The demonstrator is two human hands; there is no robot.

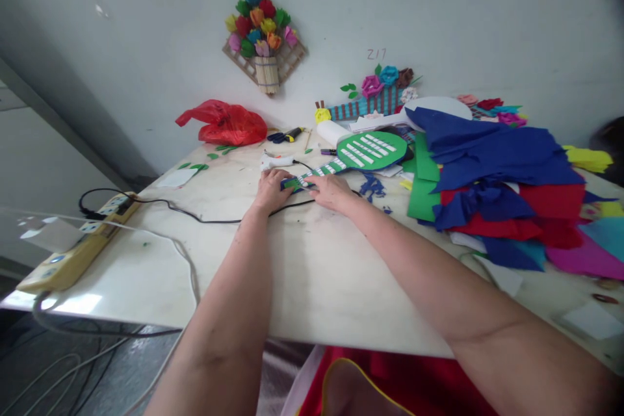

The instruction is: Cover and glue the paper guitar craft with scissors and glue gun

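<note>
A green racket-shaped paper craft with white strips and a dark blue edge lies on the table, its round head to the right and its narrow neck toward me. My left hand grips the tip of that neck, with the fingers curled at its end. A little further along, my right hand has its fingers pressed together on the neck's near edge. A white glue gun rests just behind my left hand. Dark blue scraps are scattered to the right of my right hand.
Coloured sheets are piled at the right. A yellow power strip lies at the left, its black cable crossing the table under my wrists. Black-and-yellow scissors and a red plastic bag lie near the wall.
</note>
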